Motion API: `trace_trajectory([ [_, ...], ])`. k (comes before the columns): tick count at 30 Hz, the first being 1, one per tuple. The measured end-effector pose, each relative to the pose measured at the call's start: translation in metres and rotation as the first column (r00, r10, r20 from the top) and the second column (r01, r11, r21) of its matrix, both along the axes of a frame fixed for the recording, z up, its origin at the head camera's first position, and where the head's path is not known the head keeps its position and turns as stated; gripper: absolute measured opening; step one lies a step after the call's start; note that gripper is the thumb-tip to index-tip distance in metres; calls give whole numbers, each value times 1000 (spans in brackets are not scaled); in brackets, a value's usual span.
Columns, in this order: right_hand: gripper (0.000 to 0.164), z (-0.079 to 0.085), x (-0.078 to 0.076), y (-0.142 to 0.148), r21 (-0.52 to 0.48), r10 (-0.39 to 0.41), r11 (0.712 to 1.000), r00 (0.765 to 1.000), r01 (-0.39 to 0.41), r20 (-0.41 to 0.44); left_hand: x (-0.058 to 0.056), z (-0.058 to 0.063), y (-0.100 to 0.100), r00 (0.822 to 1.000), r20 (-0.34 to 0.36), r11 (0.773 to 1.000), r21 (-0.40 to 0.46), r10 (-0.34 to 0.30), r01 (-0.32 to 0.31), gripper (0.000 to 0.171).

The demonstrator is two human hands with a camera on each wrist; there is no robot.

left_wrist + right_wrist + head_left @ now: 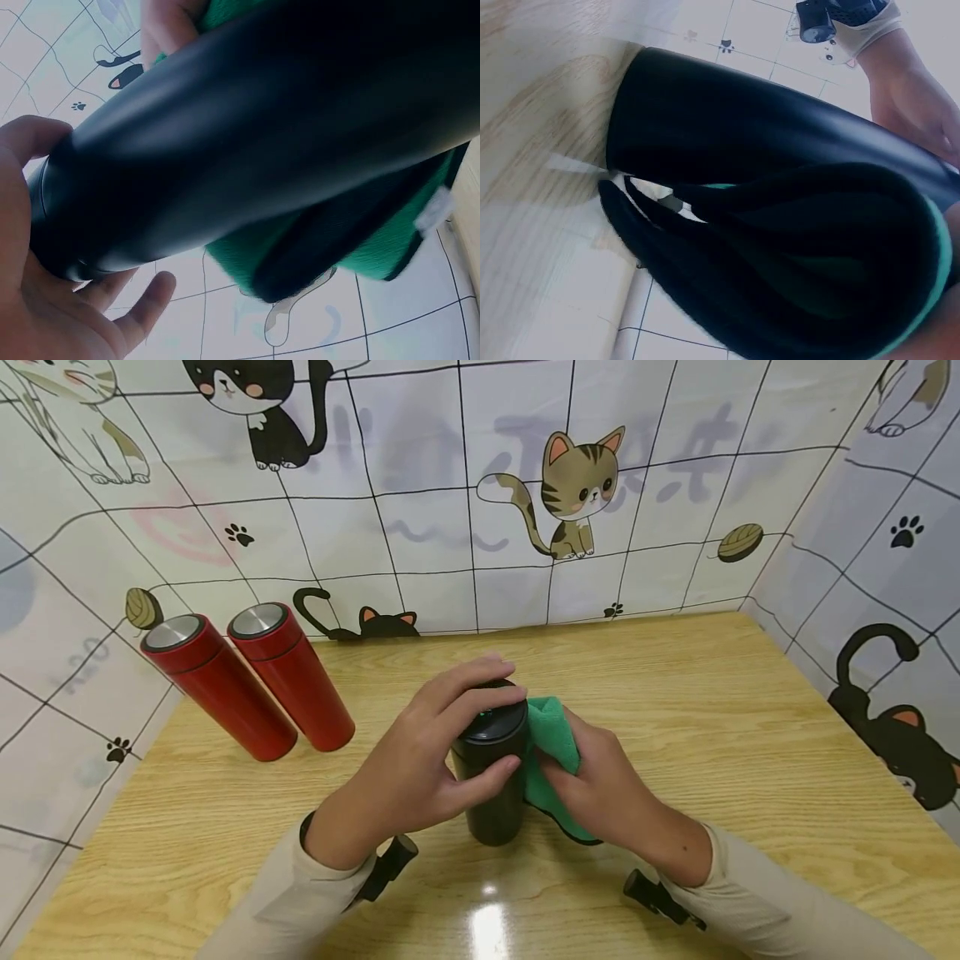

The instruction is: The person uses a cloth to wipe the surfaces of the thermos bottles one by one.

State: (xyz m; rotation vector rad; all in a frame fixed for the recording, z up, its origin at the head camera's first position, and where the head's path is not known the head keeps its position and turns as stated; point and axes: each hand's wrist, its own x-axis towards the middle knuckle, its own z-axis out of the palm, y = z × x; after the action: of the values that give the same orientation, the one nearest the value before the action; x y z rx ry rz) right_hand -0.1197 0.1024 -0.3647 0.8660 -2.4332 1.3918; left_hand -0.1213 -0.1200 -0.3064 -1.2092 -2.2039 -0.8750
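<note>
A matte black, cylindrical bottle [483, 756] is stood upright on a pale wood-grain table [712, 693], its top gripped by the left hand [420, 756] and its side met by a folded green cloth with black edging [553, 735]. The left thumb is laid along the near side of the bottle, just below the dark lid [498, 724], while the other fingers are set over and around the top, curved and somewhat parted. A small green mark is seen on the lid. The cloth is held by the right hand [611, 785], its fingers bent around the fabric, and is pressed close to the bottle's right side; part of that hold is hidden by the folds. In the left wrist view, a blurred whitish tag [435, 211] is shown at the cloth's edge. In the right wrist view, the bottle's base is seen at the tabletop, with the cloth's fold looped alongside.

To the left, well apart from the hands, two glossy red cylindrical flasks with silver-topped lids [258, 685] are stood upright just beside each other. Both wrists are covered by pale beige sleeves [780, 893]. The scene is backed by a white gridded wall covering [420, 443] printed with cartoon cats and paw prints.
</note>
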Motion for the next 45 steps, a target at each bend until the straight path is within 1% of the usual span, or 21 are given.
trace_trajectory([
  [2, 38, 0, -1, 0, 17, 9, 1000, 1000, -9, 16, 0, 0, -1, 1000, 5, 1000, -5, 18, -18, 50],
  [4, 39, -1, -2, 0, 31, 8, 999, 1000, -8, 15, 1, 1, -2, 999, 18, 999, -12, 41, -41, 49],
  [6, 38, -1, -1, 0, 32, -8, 999, 1000, 8, 2, 2, 2, -2, 998, 26, 998, -18, 58, -58, 49],
  [8, 39, -1, 0, 0, 19, -31, 999, 999, 31, -13, 2, 1, -3, 998, 25, 998, -16, 62, -62, 47],
  [10, 41, -1, 0, 0, 3, -49, 999, 999, 49, -19, 2, 0, -3, 998, 27, 999, -10, 53, -52, 46],
  [13, 43, -2, 0, 1, -14, -43, 999, 999, 42, -15, 2, -1, -4, 999, 30, 999, -5, 38, -38, 44],
  [17, 39, -5, -2, 1, 26, -14, 1000, 1000, 15, -15, 3, -2, -5, 999, 42, 999, -10, 31, -31, 43],
  [21, 35, -5, -1, 1, 64, -22, 998, 1000, 22, -12, 4, -2, -4, 999, 42, 1000, -13, 20, -19, 43],
  [26, 39, -3, 2, 3, 15, -47, 999, 999, 47, 3, 3, -1, -3, 999, 35, 1000, -22, -6, 7, 44],
  [29, 41, -4, 2, 3, 2, -35, 999, 999, 35, 16, 4, -2, -3, 999, 34, 1000, -23, -16, 17, 45],
  [32, 39, -5, 1, 2, 25, -6, 1000, 1000, 5, 22, 5, -2, -4, 999, 32, 1000, -16, -16, 16, 45],
  [37, 38, -4, -2, 1, 67, 14, 998, 1000, -14, 0, 5, 0, -4, 999, 26, 1000, -2, -26, 26, 46],
  [42, 35, 0, -2, 2, 36, -12, 999, 999, 13, -34, 4, 3, -4, 998, 37, 999, -2, -48, 48, 47],
  [45, 35, 1, -2, 1, 19, -9, 1000, 999, 10, -33, 3, 3, -4, 998, 40, 999, -10, -53, 53, 45],
])
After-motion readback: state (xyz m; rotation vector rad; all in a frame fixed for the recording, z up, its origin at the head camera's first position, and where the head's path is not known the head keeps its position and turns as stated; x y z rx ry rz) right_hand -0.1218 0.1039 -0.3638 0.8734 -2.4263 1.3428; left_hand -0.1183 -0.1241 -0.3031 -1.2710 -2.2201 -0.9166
